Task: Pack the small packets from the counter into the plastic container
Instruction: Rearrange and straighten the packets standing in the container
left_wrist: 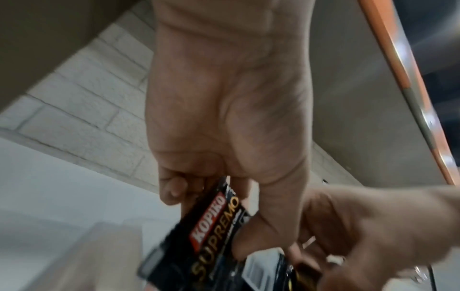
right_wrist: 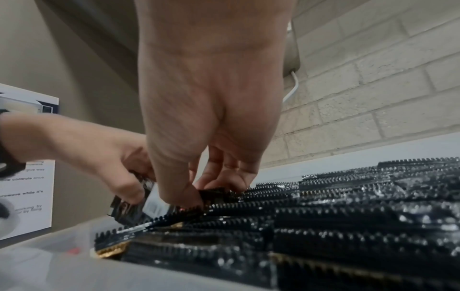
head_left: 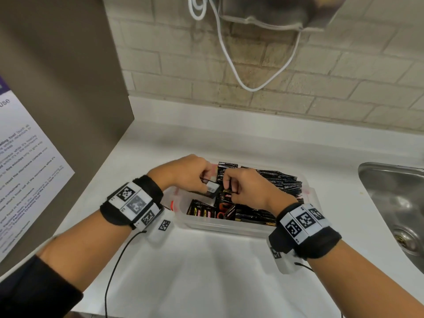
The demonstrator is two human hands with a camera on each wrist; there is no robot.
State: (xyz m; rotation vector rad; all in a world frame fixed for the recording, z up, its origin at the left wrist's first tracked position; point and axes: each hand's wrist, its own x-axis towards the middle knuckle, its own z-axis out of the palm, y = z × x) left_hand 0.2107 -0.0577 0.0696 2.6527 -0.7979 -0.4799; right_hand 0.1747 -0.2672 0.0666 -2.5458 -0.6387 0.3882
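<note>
Fingers of the left hand point(head_left: 188, 174) and right hand point(head_left: 246, 187) are pinching one packet point(head_left: 210, 189) over the container point(head_left: 220, 226), risking it slipping crooked and jamming the packed rows.

The plastic container point(head_left: 220, 226) is clear and rectangular with red clips, and stands on the white counter point(head_left: 206, 271) near its middle, left of the sink side. It holds many black packets point(head_left: 275, 180) with serrated ends: a dense row stands on edge along the far and right side, while others lie flat at the near left. One black packet point(left_wrist: 214, 232), printed KOPIKO SUPREMO, is held above the container's left end.
</note>
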